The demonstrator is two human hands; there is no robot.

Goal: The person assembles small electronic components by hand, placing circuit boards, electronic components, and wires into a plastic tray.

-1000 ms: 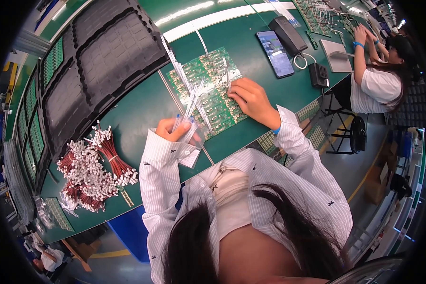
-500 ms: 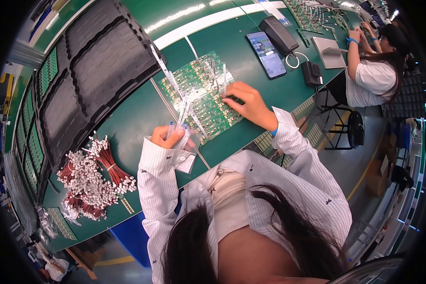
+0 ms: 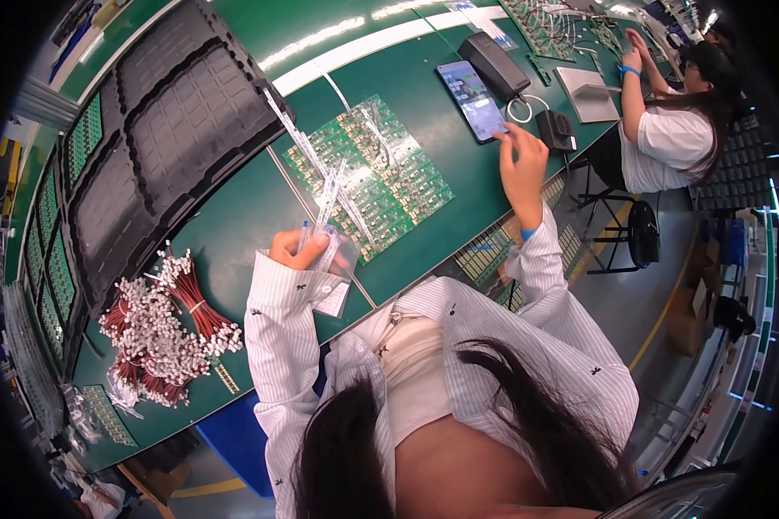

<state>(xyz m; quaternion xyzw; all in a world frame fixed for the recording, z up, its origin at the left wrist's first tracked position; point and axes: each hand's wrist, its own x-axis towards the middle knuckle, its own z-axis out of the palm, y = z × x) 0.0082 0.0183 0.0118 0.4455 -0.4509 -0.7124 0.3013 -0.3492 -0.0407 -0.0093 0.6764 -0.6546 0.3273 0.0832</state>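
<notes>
My left hand (image 3: 298,249) is closed on a clear plastic bag (image 3: 344,256) at the near edge of the green circuit board panel (image 3: 411,177). Thin white flat ribbon cables (image 3: 328,197) stick up out of the bag and lean over the board. More white strips lie across the panel's far part. My right hand (image 3: 524,169) is off the board, beside a smartphone (image 3: 471,97) with a lit screen. Its fingers are apart, with a fingertip at the phone's near end; whether it touches the screen I cannot tell.
Bundles of red wires with white connectors (image 3: 160,333) lie on the left. Black trays (image 3: 177,95) holding boards stand behind them. Past the phone are a black device (image 3: 493,66), a small black box (image 3: 556,131) and a grey metal stand (image 3: 587,93). A co-worker (image 3: 679,130) sits at the right.
My right hand has left the circuit board and moved right to the phone's near end. My left hand still holds the bag. The co-worker's hands have shifted.
</notes>
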